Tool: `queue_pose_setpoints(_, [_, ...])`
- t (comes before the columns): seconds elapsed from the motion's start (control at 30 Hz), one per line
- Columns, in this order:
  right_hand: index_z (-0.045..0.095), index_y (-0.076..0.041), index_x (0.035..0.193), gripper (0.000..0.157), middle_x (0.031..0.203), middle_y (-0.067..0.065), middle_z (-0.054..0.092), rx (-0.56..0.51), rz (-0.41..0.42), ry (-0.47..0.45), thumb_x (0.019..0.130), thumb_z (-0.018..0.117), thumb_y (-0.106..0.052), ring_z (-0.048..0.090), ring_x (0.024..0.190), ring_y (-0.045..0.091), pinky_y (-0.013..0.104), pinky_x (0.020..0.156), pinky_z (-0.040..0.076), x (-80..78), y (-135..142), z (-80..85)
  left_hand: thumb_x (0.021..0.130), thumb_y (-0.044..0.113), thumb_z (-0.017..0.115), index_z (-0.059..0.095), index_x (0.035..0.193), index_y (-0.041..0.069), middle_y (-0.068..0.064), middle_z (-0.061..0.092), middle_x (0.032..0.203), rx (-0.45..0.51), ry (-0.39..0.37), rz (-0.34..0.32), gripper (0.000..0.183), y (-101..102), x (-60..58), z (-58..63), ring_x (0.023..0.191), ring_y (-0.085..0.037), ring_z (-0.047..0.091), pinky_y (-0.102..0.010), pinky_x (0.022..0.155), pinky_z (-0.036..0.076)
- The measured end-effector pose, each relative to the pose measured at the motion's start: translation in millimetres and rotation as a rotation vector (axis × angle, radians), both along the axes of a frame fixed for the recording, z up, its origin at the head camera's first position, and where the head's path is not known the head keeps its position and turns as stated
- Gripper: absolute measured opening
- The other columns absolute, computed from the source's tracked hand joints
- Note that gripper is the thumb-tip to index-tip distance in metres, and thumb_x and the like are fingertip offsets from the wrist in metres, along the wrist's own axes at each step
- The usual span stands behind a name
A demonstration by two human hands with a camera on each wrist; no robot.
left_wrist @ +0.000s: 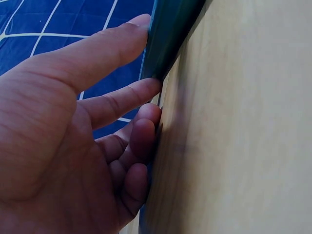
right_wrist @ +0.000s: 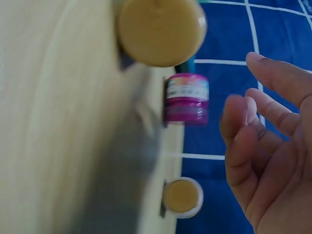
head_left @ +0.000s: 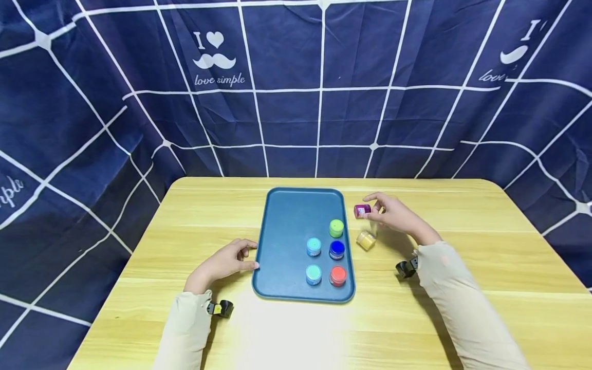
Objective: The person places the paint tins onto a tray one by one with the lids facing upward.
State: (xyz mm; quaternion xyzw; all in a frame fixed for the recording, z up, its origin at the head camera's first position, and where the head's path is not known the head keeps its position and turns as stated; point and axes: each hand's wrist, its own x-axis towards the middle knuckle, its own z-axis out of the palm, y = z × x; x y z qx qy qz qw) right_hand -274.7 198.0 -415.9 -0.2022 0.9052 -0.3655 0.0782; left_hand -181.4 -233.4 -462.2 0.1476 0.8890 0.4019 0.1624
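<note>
My left hand (head_left: 227, 261) touches the left rim of a blue rectangular tray (head_left: 284, 221) with thumb and forefinger; its other fingers are bent inward in the left wrist view. My right hand (head_left: 393, 211) hovers by a purple jar (head_left: 362, 210) lying on its side right of the tray. In the right wrist view, its fingers stand apart from the purple jar (right_wrist: 187, 100) and hold nothing. Nearer me is a tipped yellow jar (head_left: 366, 240). A smaller-looking, tan-ended jar (right_wrist: 183, 196) shows low in the right wrist view; the hand mostly covers that spot in the head view.
On the tray's right half stand a green jar (head_left: 336, 228), a dark blue jar (head_left: 336, 250), a red jar (head_left: 337, 276) and two light blue jars, one farther (head_left: 313, 246) and one nearer (head_left: 313, 275). A blue curtain (head_left: 287, 118) hangs behind the wooden table (head_left: 208, 210).
</note>
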Motion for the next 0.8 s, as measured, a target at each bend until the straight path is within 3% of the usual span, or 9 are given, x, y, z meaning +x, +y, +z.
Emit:
queue_pose_setpoints(0.33, [0.035, 0.007, 0.140, 0.057, 0.082, 0.017, 0.057, -0.031, -0.028, -0.148, 0.092, 0.062, -0.007, 0.058, 0.053, 0.018, 0.030, 0.049, 0.048, -9.6, 6, -14.0, 0.086, 0.026, 0.073, 0.056, 0.125, 0.001, -0.006, 0.046, 0.094, -0.003, -0.002, 0.005, 0.049, 0, 0.2, 0.9, 0.083, -0.018, 0.042, -0.028, 0.074, 0.036])
queue_pose_setpoints(0.8, [0.030, 0.006, 0.143, 0.060, 0.078, 0.012, 0.055, 0.001, -0.040, -0.213, 0.093, 0.060, -0.009, 0.054, 0.051, 0.014, 0.027, 0.048, 0.045, -15.1, 10, -24.9, 0.086, 0.027, 0.073, 0.056, 0.125, 0.001, -0.006, 0.046, 0.094, -0.007, 0.001, 0.006, 0.049, 1, -0.8, 0.1, 0.083, -0.017, 0.042, -0.027, 0.073, 0.036])
